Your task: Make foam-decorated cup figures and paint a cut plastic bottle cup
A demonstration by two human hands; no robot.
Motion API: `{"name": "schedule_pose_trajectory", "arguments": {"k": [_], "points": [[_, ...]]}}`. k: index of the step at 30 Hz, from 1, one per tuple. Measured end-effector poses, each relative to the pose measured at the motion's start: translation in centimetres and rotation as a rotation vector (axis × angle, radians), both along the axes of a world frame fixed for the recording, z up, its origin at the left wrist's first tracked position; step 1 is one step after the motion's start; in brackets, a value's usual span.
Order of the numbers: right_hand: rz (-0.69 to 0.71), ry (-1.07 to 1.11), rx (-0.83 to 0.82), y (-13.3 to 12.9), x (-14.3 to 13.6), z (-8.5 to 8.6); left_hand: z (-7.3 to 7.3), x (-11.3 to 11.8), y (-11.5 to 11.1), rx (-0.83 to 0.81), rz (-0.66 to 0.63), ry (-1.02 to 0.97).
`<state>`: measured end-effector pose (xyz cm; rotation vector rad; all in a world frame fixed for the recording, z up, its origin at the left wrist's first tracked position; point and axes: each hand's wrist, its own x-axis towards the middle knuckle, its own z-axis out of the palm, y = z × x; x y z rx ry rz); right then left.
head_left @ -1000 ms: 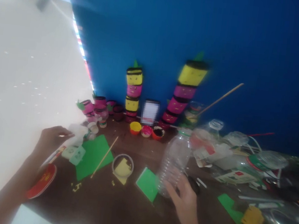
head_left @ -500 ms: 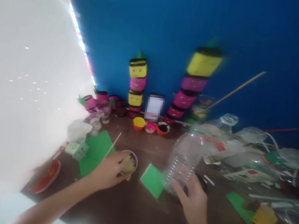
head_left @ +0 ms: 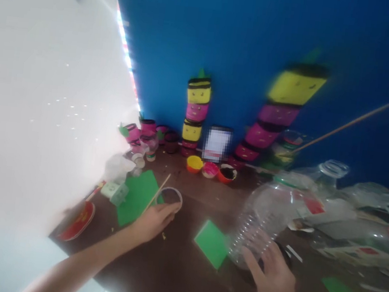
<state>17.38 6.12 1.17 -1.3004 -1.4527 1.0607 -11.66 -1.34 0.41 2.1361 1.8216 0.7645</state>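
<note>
My left hand is closed at the near side of a small clear round tub, with its fingers over the rim. What lies inside the tub is hidden by the fingers. A thin wooden stick slants beside that hand, over a green sheet. My right hand grips the lower part of a large clear plastic bottle with ridged sides, which tilts away from me. Between the hands lies a smaller green foam-like piece with a pale edge.
Small paint cups stand near a blue wall. Stacked yellow and pink face pots and a taller leaning stack rise behind. Clear bottles crowd the right; a red lid-like piece sits at the left edge.
The view has swung left, so things appear farther right. My left fingers now cover the tub's inside, where beige contents showed before. My right hand stays on the bottle.
</note>
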Motion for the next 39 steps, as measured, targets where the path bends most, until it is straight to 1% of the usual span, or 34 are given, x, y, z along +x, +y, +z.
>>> {"name": "schedule_pose_trajectory", "arguments": {"k": [3, 7, 10, 12, 14, 15, 17, 20, 23, 25, 26, 27, 29, 31, 32, 33, 34, 35, 36, 37, 38, 39], "points": [[-0.011, 0.027, -0.013, -0.1, -0.1, 0.3, 0.5, -1.6, -0.7, 0.113, 0.086, 0.054], [0.005, 0.033, 0.009, -0.2, -0.6, 0.5, 1.1, -4.4, -1.9, 0.247, 0.137, 0.211], [0.013, 0.006, 0.032, -0.2, -0.6, 0.2, 1.5, -5.7, -2.5, 0.241, 0.122, 0.331], [0.016, -0.012, 0.053, -0.2, -0.5, 0.1, 2.1, -5.4, -2.4, 0.192, 0.115, 0.392], [0.025, -0.016, 0.066, -0.2, -0.4, 0.0, 3.0, -4.0, -1.8, 0.162, 0.117, 0.371], [0.032, -0.010, 0.065, -0.2, -0.5, 0.0, 3.5, -2.9, -1.3, 0.161, 0.112, 0.313], [0.050, 0.012, 0.056, -0.3, -0.9, 0.1, 4.7, -0.1, -0.1, 0.139, 0.053, 0.115], [0.091, 0.051, 0.041, -0.6, -2.1, 0.3, 6.2, 4.5, 2.3, -0.021, -0.053, -0.251], [0.111, 0.088, 0.021, -0.9, -3.3, 0.5, 6.8, 8.0, 4.4, -0.181, -0.162, -0.556], [0.122, 0.083, 0.014, -0.8, -3.2, 0.8, 6.9, 9.2, 5.5, -0.248, -0.157, -0.698], [0.140, 0.050, 0.030, -0.8, -2.9, 1.1, 6.8, 9.5, 5.9, -0.264, -0.137, -0.732], [0.146, -0.005, 0.075, -0.7, -2.5, 1.6, 6.9, 9.7, 6.3, -0.268, -0.107, -0.743], [0.087, -0.153, 0.270, -1.1, -1.6, 3.5, 7.2, 9.6, 6.9, -0.243, -0.050, -0.713], [-0.108, -0.256, 0.585, -2.2, -2.0, 6.4, 7.8, 9.5, 7.5, -0.182, -0.017, -0.663], [-0.127, -0.248, 0.714, -3.0, -3.0, 8.2, 8.3, 9.5, 7.8, -0.142, -0.009, -0.640], [-0.034, -0.242, 0.827, -4.1, -4.6, 10.1, 8.7, 9.7, 8.1, -0.099, -0.007, -0.618], [0.176, -0.282, 0.893, -5.2, -6.9, 11.9, 9.1, 10.0, 8.4, -0.057, -0.008, -0.601], [0.421, -0.374, 0.893, -6.4, -9.8, 13.5, 9.5, 10.5, 8.7, -0.022, -0.006, -0.593], [0.609, -0.479, 0.845, -7.5, -13.0, 14.8, 9.8, 11.0, 8.9, 0.003, -0.002, -0.594], [0.753, -0.566, 0.807, -8.5, -16.2, 15.7, 10.1, 11.6, 9.1, 0.019, -0.003, -0.601], [0.890, -0.634, 0.754, -9.4, -19.2, 16.2, 10.3, 12.2, 9.3, 0.031, -0.010, -0.611], [0.993, -0.672, 0.714, -10.2, -21.8, 16.4, 10.5, 12.7, 9.5, 0.044, -0.020, -0.622]]}}
